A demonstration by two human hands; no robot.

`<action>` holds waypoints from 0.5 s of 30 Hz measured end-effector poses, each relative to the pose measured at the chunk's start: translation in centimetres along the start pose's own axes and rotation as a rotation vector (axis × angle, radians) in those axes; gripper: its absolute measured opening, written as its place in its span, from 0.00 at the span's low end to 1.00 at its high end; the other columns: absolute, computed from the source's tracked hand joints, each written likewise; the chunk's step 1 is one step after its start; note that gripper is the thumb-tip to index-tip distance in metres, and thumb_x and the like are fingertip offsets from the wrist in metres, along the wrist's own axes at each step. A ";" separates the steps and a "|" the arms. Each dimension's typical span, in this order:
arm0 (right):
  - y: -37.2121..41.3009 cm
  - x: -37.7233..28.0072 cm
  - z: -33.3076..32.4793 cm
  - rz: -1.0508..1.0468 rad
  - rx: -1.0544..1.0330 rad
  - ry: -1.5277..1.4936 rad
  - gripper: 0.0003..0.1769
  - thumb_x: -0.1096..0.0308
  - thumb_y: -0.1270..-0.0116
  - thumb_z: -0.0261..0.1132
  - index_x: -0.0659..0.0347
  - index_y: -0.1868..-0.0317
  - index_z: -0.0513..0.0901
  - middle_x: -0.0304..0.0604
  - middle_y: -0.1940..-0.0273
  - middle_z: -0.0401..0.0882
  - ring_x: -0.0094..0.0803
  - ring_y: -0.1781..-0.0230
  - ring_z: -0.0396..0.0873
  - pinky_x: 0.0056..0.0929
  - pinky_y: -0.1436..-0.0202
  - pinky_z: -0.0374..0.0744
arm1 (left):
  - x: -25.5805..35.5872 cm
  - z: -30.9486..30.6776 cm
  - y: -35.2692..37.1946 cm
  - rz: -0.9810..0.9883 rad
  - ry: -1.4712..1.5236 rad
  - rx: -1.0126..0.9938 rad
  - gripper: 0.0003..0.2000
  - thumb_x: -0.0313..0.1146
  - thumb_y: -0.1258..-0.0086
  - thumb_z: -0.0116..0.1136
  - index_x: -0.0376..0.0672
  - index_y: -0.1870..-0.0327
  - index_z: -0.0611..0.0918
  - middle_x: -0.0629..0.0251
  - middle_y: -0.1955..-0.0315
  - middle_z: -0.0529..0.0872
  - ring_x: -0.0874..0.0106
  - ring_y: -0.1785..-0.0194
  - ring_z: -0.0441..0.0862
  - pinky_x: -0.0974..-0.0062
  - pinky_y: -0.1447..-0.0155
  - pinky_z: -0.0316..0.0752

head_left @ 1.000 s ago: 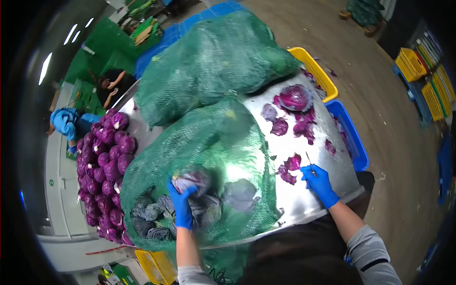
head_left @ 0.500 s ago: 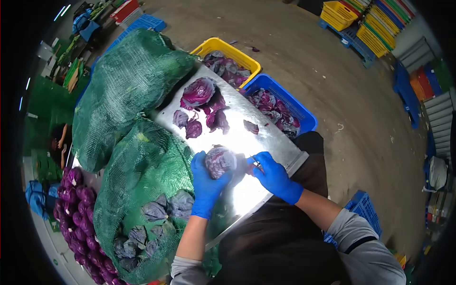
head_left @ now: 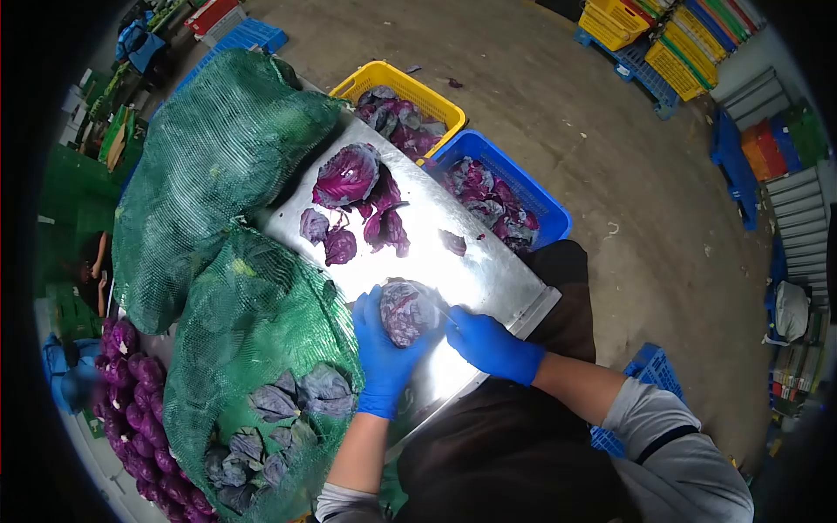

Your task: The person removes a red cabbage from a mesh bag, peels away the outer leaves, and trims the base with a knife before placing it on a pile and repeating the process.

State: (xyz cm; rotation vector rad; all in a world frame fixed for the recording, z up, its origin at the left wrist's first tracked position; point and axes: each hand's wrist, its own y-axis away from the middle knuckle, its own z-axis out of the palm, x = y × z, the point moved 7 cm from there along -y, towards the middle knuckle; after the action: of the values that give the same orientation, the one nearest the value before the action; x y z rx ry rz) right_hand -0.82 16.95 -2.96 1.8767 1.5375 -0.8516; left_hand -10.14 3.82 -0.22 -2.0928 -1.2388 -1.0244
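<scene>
My left hand (head_left: pixel 381 349), in a blue glove, is wrapped round a red cabbage (head_left: pixel 406 312) above the metal table (head_left: pixel 514 288). My right hand (head_left: pixel 488 344), also gloved in blue, is closed on a small knife (head_left: pixel 447 317), whose thin blade points at the cabbage's right side. Most of the knife is hidden by the fingers. Beyond the hands, loose purple leaves (head_left: pixel 347 177) lie on the metal. A smaller leaf piece (head_left: pixel 452 242) lies nearer the right edge.
Green mesh sacks (head_left: pixel 218 166) stand along the left side, one open with cabbages inside. A yellow crate (head_left: pixel 453 113) and a blue crate (head_left: pixel 562 213) with leaves adjoin the table's far edge. Bagged purple cabbages (head_left: pixel 144 410) lie lower left. A person's arm (head_left: pixel 102 270) shows far left.
My right hand has moved slightly left, and the knife is now against or close to the cabbage. The dark red piece beside the right hand no longer shows. The whole view has shifted a little.
</scene>
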 end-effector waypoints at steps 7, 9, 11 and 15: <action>-0.7 1.4 1.6 0.128 -0.138 -0.066 0.09 0.68 0.34 0.55 0.64 0.58 0.68 0.62 0.69 0.78 0.57 0.68 0.79 0.49 0.69 0.75 | -0.3 0.2 -0.1 0.003 0.041 -0.002 0.48 0.45 0.62 0.77 0.38 0.38 0.64 0.47 0.46 0.66 0.53 0.41 0.66 0.57 0.37 0.65; -1.6 2.6 2.3 0.132 -0.104 -0.071 0.10 0.67 0.34 0.54 0.65 0.57 0.70 0.60 0.68 0.79 0.56 0.66 0.79 0.48 0.66 0.76 | 0.1 0.0 -0.5 -0.034 0.007 0.030 0.47 0.44 0.61 0.76 0.36 0.37 0.63 0.48 0.47 0.66 0.54 0.41 0.67 0.59 0.38 0.66; -2.3 2.8 2.8 0.073 -0.121 -0.101 0.11 0.66 0.35 0.55 0.65 0.57 0.71 0.59 0.67 0.79 0.54 0.65 0.79 0.47 0.64 0.77 | -1.6 0.1 -0.6 -0.064 0.091 0.036 0.47 0.42 0.61 0.75 0.36 0.37 0.63 0.48 0.47 0.66 0.54 0.42 0.67 0.61 0.37 0.66; -2.1 0.0 0.8 0.038 -0.194 -0.036 0.12 0.65 0.35 0.54 0.64 0.56 0.75 0.56 0.65 0.79 0.52 0.63 0.79 0.44 0.61 0.77 | -3.4 0.5 0.0 -0.107 0.176 -0.004 0.46 0.39 0.60 0.73 0.34 0.36 0.62 0.49 0.47 0.66 0.55 0.42 0.68 0.64 0.37 0.66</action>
State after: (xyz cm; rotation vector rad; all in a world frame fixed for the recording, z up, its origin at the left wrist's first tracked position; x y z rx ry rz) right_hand -2.95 16.69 -3.50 1.7365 1.5011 -0.6897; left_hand -10.99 2.47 -3.24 -1.9096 -1.2712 -1.2305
